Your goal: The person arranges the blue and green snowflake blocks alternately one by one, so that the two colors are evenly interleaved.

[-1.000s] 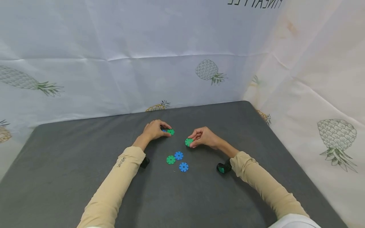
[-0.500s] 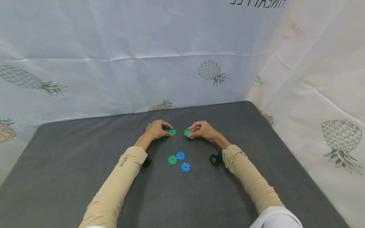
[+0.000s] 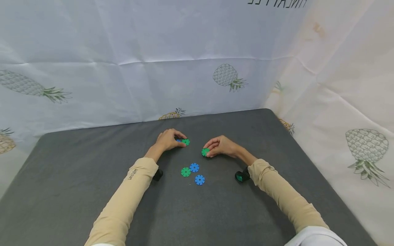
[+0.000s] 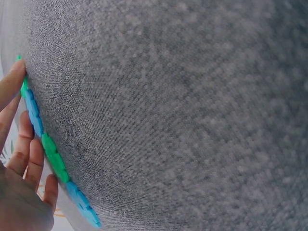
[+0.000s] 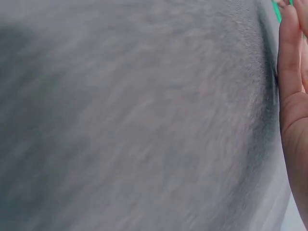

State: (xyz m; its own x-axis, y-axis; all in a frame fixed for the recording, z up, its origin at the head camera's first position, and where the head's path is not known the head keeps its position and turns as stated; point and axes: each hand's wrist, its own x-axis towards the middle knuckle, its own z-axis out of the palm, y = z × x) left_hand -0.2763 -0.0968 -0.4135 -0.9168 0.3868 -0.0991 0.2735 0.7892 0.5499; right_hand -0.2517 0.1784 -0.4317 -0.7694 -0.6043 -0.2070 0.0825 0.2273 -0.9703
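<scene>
My left hand [image 3: 167,139] pinches the green notched disc [image 3: 185,141] at the end of a row. In the left wrist view that row runs along the table as a green disc [image 4: 55,158] and blue discs [image 4: 33,113] edge to edge, alternating, with fingers beside it. Most of the row is covered by the hand in the head view. My right hand [image 3: 224,146] holds another green notched disc [image 3: 205,152] between thumb and fingers, a short gap to the right of the row. Only a green sliver [image 5: 276,10] of it shows in the right wrist view.
Nearer the person lie a loose green disc [image 3: 185,172] and two blue discs [image 3: 194,167], close together on the dark grey table [image 3: 92,191]. A white curtain [image 3: 123,85] printed with pineapples hangs behind and to the right.
My right hand went away from the person and towards the row with its green disc, then came back nearer the person and slightly right. The left hand stays at the row's end.
</scene>
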